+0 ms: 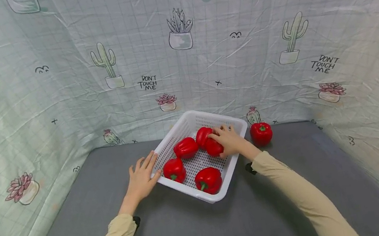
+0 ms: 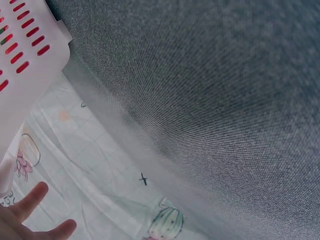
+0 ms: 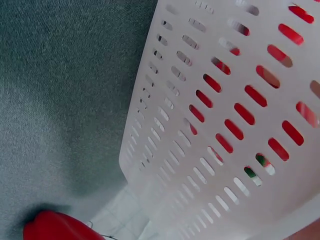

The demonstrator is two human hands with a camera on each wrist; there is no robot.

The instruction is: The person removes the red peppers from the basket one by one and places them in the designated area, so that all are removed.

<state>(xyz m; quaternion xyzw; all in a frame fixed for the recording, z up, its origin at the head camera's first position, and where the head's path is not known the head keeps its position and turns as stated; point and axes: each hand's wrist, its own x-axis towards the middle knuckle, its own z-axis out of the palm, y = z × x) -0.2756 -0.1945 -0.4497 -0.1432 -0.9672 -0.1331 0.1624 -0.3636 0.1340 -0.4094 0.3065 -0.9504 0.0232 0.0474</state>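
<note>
A white slotted plastic basket [image 1: 176,130] stands turned cornerwise on the dark table, with several red bell peppers in it. My right hand [image 1: 230,140] reaches over its right rim and grips a red bell pepper [image 1: 214,148] from above, partly covering it. Touching that one is another bell pepper [image 1: 203,135]. My left hand [image 1: 141,179] rests on the basket's left corner, fingers spread and fairly straight; the left wrist view catches two free fingers [image 2: 35,200] beside the basket wall [image 2: 30,90]. Through the slots of the wall [image 3: 200,165], the right wrist view shows red peppers.
One more red bell pepper [image 1: 261,133] stands on the table outside the basket, just right of it, near the back edge. The grey table [image 1: 194,234] reaches toward me. A printed plastic sheet [image 1: 182,73] hangs behind and along both sides.
</note>
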